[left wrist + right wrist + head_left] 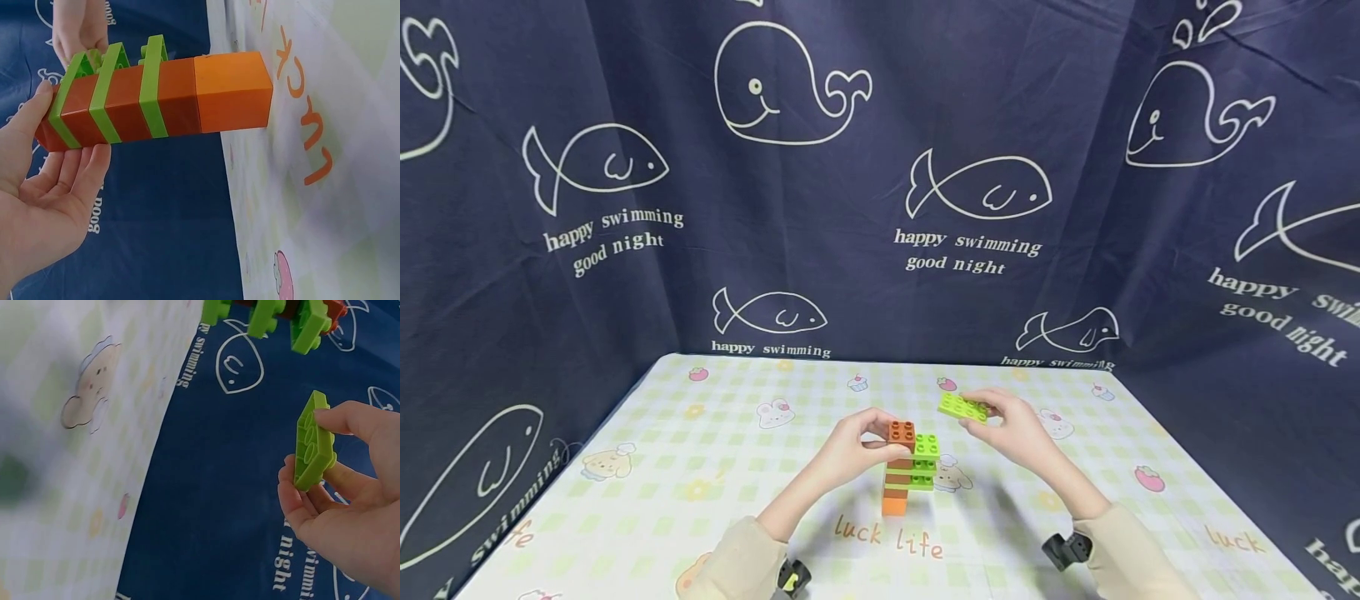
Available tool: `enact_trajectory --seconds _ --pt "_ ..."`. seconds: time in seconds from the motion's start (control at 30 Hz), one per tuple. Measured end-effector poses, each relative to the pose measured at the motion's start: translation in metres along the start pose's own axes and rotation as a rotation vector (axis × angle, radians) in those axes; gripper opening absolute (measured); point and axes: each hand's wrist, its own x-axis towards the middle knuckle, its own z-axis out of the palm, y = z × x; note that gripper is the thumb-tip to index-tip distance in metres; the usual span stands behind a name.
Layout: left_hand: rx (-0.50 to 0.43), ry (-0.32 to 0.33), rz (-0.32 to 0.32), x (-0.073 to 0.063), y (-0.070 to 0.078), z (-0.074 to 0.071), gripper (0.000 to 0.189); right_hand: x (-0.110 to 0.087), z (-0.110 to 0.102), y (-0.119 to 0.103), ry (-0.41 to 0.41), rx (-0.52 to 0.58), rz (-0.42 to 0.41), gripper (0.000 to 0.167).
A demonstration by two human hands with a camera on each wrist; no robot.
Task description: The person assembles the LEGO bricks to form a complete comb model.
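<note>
A tower of toy building bricks (895, 482) stands upright on the table, an orange brick (234, 91) at its base. Above that, brown bricks (178, 97) alternate with thin green plates (153, 94), which jut out to the right. My left hand (859, 442) grips the tower near its top, thumb on one side and fingers on the other. To the right of the tower and raised above the table, my right hand (1011, 425) pinches a loose green plate brick (314, 442) by its edges. The plate's hollow underside shows in the right wrist view.
A light checked cloth (647, 500) with cartoon prints covers the table. Dark blue curtains (865, 208) with white whales and fish hang behind and at both sides. Each wrist carries a black camera band (1067, 550).
</note>
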Motion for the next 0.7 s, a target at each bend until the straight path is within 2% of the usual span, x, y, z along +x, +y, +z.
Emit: enact_trajectory --seconds 0.4,0.7 --pt "0.014 0.027 -0.027 0.001 -0.001 0.004 0.029 0.002 0.001 -0.019 -0.033 0.017 -0.108 0.034" --pt "-0.018 0.011 -0.026 -0.001 -0.001 0.003 0.033 0.003 0.005 -0.028 -0.077 0.054 -0.182 0.033"
